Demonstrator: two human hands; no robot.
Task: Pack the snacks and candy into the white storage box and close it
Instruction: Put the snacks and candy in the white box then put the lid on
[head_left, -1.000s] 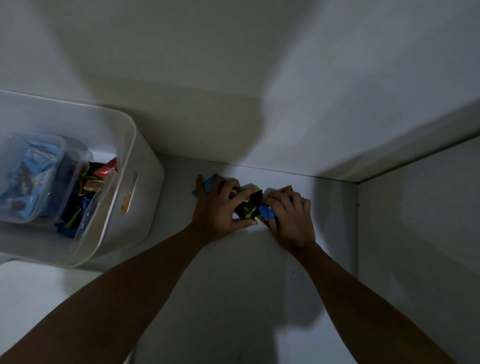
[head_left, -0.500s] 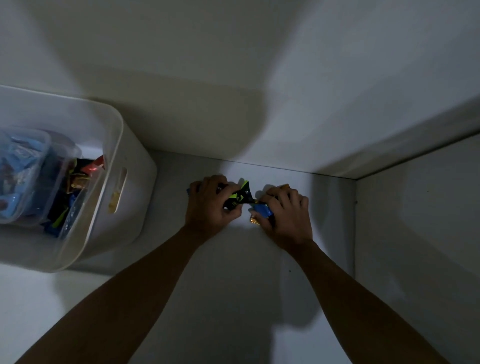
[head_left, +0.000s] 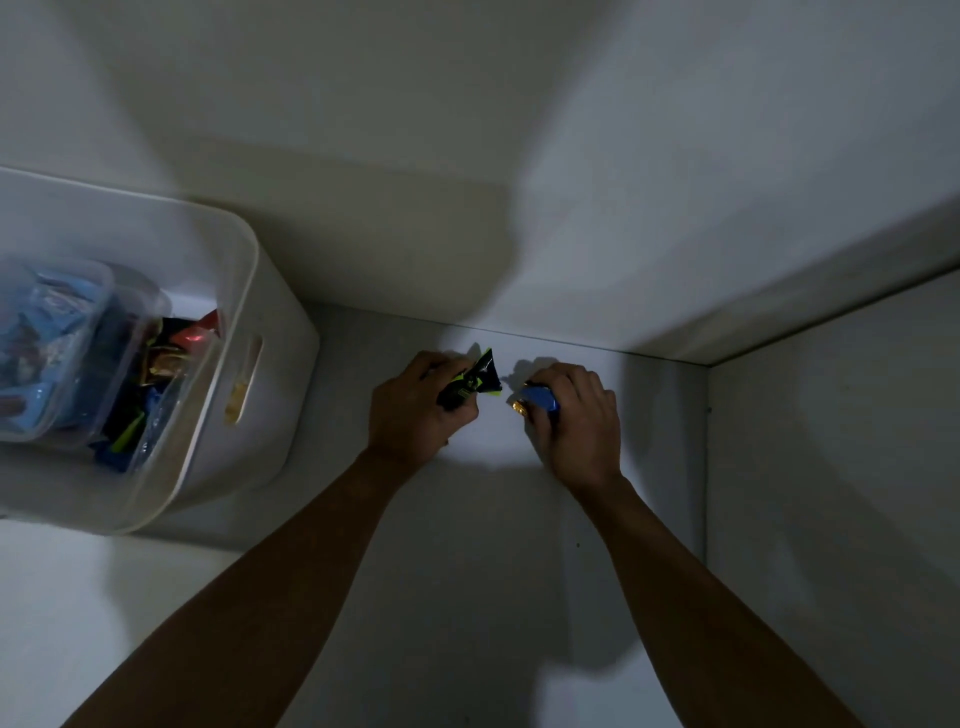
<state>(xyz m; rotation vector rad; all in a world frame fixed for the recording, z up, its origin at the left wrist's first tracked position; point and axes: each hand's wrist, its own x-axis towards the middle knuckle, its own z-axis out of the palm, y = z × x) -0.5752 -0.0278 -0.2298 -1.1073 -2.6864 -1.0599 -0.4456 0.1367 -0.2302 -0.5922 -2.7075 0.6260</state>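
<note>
The black and green snack packet (head_left: 470, 387) is in my left hand (head_left: 415, 410). My fingers curl round it, and its top pokes out toward my right hand (head_left: 576, 421). My right hand grips a blue candy (head_left: 540, 399), with a little gold candy (head_left: 518, 407) just beside it. My hands are near each other but apart, low over the white shelf (head_left: 493, 519). The white box (head_left: 223, 291) sits open on my left, with snacks and a clear tub (head_left: 52, 332) inside.

One white plastic storage box (head_left: 280, 364) far left; one black-and-green foil snack packet (head_left: 472, 387), one blue-wrapped candy (head_left: 540, 399), one gold-wrapped candy (head_left: 518, 407).
</note>
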